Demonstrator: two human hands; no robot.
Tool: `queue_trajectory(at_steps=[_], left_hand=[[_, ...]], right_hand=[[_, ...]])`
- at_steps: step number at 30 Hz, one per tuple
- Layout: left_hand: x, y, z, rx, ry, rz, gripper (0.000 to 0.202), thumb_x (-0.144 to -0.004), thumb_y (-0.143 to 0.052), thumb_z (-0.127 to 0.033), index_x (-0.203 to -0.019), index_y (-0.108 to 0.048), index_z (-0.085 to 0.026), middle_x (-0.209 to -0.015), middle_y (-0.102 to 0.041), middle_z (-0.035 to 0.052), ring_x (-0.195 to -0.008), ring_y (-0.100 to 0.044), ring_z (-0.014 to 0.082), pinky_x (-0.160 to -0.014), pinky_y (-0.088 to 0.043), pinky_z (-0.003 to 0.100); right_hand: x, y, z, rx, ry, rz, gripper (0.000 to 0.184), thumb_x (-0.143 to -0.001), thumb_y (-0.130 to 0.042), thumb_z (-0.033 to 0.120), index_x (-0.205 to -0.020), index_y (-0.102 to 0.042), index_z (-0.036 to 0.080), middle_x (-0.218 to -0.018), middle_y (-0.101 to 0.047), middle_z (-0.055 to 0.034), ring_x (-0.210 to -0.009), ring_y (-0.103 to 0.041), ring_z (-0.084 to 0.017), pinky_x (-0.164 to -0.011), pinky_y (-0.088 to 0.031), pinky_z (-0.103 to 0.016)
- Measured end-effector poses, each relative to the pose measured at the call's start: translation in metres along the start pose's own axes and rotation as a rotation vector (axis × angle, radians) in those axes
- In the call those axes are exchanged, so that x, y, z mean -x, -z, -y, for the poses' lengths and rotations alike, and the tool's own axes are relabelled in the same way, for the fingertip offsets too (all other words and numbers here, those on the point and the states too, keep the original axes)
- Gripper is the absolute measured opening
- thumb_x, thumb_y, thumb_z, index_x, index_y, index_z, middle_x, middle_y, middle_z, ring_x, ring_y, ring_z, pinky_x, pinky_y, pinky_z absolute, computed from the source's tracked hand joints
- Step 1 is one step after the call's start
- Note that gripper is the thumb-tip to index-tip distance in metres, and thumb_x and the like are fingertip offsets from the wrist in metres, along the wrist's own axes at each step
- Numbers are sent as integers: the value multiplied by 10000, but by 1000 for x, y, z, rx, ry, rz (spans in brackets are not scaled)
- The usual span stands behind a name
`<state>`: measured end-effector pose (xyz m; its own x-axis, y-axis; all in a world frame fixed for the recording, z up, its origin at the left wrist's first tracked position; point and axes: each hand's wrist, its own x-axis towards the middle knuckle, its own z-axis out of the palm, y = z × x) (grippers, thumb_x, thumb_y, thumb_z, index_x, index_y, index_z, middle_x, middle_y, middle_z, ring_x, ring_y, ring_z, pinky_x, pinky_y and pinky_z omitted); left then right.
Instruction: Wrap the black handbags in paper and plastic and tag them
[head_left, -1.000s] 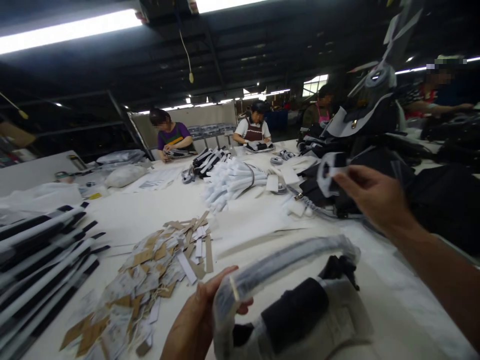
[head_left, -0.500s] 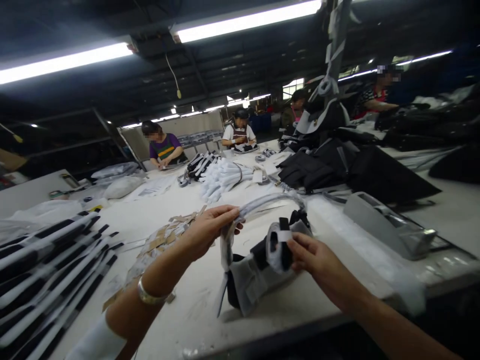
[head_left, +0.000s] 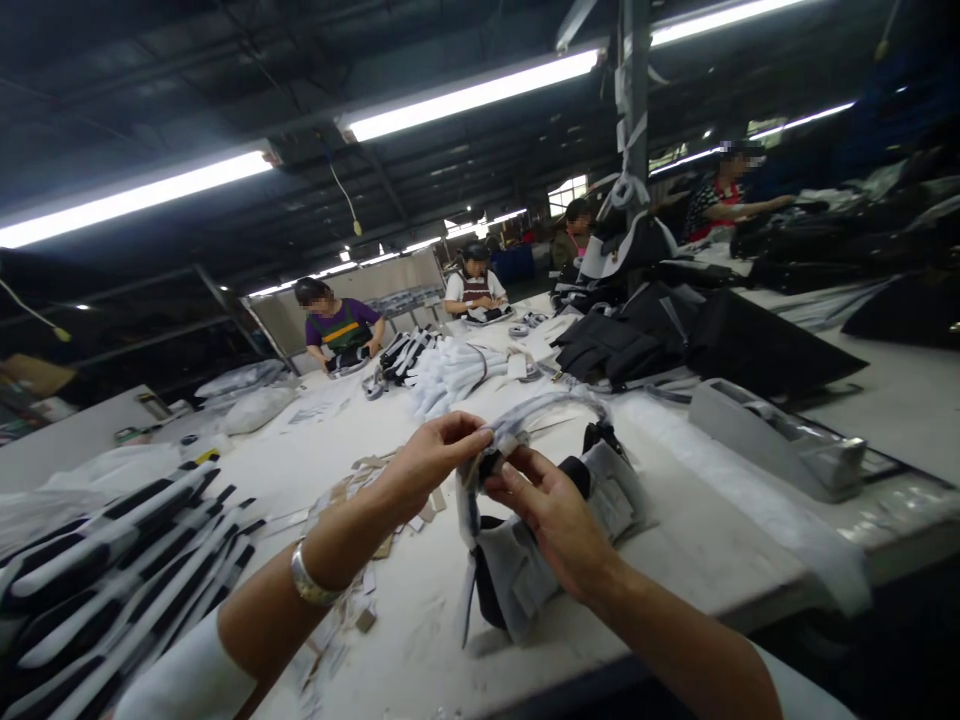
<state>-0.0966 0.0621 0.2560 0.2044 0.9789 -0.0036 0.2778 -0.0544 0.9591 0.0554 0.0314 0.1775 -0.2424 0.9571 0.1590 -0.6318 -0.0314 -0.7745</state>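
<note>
In the head view, the only one I have, I've got my left hand (head_left: pixel 442 450) closed in a pinch, thumb against fingertips, on the arched, plastic-wrapped grey handle (head_left: pixel 559 400) near its left end. My right hand (head_left: pixel 551 520) has its fingers drawn in around a small black-and-pale roll (head_left: pixel 491 463), pressed up to that same end of the handle, just below my left fingertips. The two hands nearly meet there, and my fingers cover much of the roll, so I can't tell whether it goes round the handle or only lies against it.

The handle rises from a boxy grey-and-black bag (head_left: pixel 517 575) in pale wrapping, which sits on the long white worktable (head_left: pixel 420 650) below my grip, partly hidden behind my right hand. From here I can't make out what is inside it.

Well to the right stands an angular grey plastic holder (head_left: pixel 757 440) with a shiny metal end; its contents are too unclear to name. Far left, a heap of crumpled translucent plastic (head_left: pixel 112 475) lies behind the black-and-white padded strips (head_left: pixel 127 560). Brown and white paper tags (head_left: pixel 365 620) are scattered beneath and beside my left forearm.
</note>
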Motion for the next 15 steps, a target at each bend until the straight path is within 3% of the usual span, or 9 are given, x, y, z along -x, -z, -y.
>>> queue_trajectory(at_steps=[5,10,15], left_hand=[[-1,8,-5,6,82,120,405,-776,-749,-514,-928,-619,-161,-816,-655,22,-717,-596,143,-673,-428,255],[1,9,-6,-4,84,203,404,-851,-673,-526,-1051,-591,-185,-866,-678,27,-784,-627,168,-717,-453,271],[5,5,-17,-32,109,279,425,-868,-667,-488,-1170,-653,-189,-971,-711,44,-891,-636,190,-789,-482,268]], right_hand=[[3,0,4,17,12,42,400,-878,-690,414,-1209,-663,192,-1075,-710,-68,-1003,-668,-204,-1031,-470,-410],[5,5,10,144,20,109,420,-918,-632,387,-1307,-631,228,-1317,-617,-75,-1133,-626,-229,-1035,-479,-405],[4,17,15,410,206,154,375,-938,-588,282,-1309,-631,262,-1326,-598,-53,-1193,-586,-219,-1019,-482,-346]])
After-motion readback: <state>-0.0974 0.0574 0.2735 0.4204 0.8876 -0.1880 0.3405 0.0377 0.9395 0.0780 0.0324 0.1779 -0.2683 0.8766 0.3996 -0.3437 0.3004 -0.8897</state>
